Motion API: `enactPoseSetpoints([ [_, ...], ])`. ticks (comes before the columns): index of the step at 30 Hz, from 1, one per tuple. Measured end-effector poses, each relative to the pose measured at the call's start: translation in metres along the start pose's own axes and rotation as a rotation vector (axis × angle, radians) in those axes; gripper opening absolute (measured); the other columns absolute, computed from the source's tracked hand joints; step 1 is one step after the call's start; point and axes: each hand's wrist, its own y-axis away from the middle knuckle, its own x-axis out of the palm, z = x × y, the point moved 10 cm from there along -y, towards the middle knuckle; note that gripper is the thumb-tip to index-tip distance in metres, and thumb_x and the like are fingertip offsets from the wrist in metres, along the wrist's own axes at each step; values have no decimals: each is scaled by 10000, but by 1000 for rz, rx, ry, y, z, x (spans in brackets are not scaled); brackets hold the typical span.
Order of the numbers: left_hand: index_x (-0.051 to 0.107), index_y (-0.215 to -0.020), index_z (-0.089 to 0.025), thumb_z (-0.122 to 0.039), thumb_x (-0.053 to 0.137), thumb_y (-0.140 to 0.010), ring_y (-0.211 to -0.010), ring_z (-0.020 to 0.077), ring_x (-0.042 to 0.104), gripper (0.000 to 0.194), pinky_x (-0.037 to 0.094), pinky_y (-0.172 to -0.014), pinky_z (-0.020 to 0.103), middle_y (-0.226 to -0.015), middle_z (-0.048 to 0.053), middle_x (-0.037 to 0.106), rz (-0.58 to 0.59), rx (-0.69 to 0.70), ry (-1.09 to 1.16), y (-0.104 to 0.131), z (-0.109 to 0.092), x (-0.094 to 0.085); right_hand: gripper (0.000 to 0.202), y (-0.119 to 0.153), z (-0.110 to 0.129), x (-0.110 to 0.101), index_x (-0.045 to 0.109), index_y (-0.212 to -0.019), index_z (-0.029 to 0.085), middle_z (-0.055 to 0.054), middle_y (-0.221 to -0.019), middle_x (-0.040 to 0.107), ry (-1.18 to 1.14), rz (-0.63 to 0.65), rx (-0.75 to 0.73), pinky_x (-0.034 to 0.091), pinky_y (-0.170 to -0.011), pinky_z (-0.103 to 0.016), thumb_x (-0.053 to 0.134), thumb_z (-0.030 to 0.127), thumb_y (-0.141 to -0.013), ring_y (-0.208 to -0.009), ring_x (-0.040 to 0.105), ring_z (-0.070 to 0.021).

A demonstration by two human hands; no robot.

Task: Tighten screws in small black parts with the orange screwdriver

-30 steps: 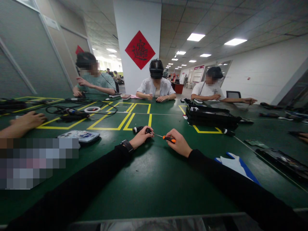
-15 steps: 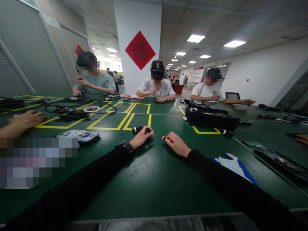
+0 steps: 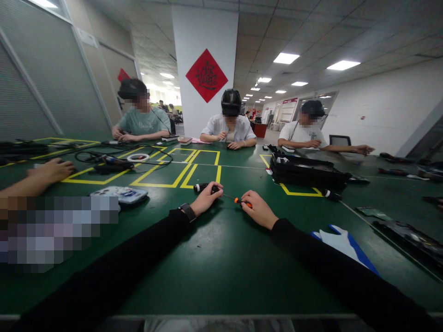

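My right hand point(image 3: 259, 210) is closed round the orange-and-black handle of a screwdriver point(image 3: 238, 201). Its thin metal shaft points left, and the tip ends at the fingers of my left hand point(image 3: 206, 199). Those fingers are curled over a black cylindrical thing with a white end point(image 3: 200, 187), whose white end sticks out on the far left side of the hand. The fingers cover part of it, and I cannot tell whether the shaft tip touches it. Both hands are low over the green table point(image 3: 204, 272).
A black open-topped case point(image 3: 308, 173) stands beyond my right hand, with a black-and-white cylinder point(image 3: 331, 195) nearby. A blue-and-white glove point(image 3: 341, 244) lies right. Left are a patterned case point(image 3: 121, 196), cables point(image 3: 107, 161) and another person's hand point(image 3: 55, 170). Several people sit around the table.
The whole view has shifted slightly, so things appear further right and a little lower. My hands keep nearly the same pose. The person at far left has lowered a raised hand.
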Motion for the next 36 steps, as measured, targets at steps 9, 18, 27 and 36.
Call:
enactPoseSetpoints([
  [9, 515, -913, -176, -424, 514, -731, -609, 96, 479, 308, 345, -459, 192, -845, 17, 571, 44, -22, -67, 2, -1, 2, 152, 2, -12, 1, 515, -861, 164, -38, -859, 518, -44, 6, 61, 382, -711, -271, 567, 251, -747, -784, 466, -145],
  [18, 452, -928, -194, -437, 486, -746, -506, 70, 419, 305, 323, -409, 176, -729, -21, 512, 95, -65, -73, 2, 8, 8, 210, -1, -5, 10, 555, -977, 168, -63, -932, 543, -68, 94, 6, 361, -835, -320, 397, 238, -857, -899, 464, -159],
  [27, 449, -916, -195, -424, 487, -750, -521, 73, 424, 285, 328, -433, 182, -715, -27, 505, 103, -52, -70, 1, 7, 7, 178, 1, -5, 3, 539, -957, 165, -52, -933, 547, -176, 42, 22, 391, -812, -315, 502, 177, -783, -872, 498, -152],
  [36, 453, -902, -190, -380, 509, -739, -610, 91, 445, 257, 381, -553, 217, -753, -25, 496, 100, 7, -85, 1, 3, 8, 191, -1, -7, 4, 545, -964, 181, -45, -895, 561, -73, 47, 39, 375, -799, -321, 502, 278, -806, -873, 471, -162],
])
